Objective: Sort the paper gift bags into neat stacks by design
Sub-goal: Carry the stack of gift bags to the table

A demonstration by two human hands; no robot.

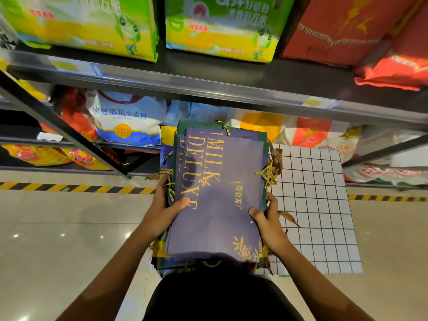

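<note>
Both hands, left (167,206) and right (266,218), clamp the bag stack (217,195) by its edges; light, slippery paper, likely to slide.

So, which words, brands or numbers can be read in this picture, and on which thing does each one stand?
"MILK DELUXE", gold letters: top purple gift bag, held by the left hand and right hand.
"家庭适用小麦粉": white and blue flour sack on the lower shelf.
Small gold script on the purple bag: too stylised to read.
Print on the green sacks and red sacks above: too blurred.
</note>
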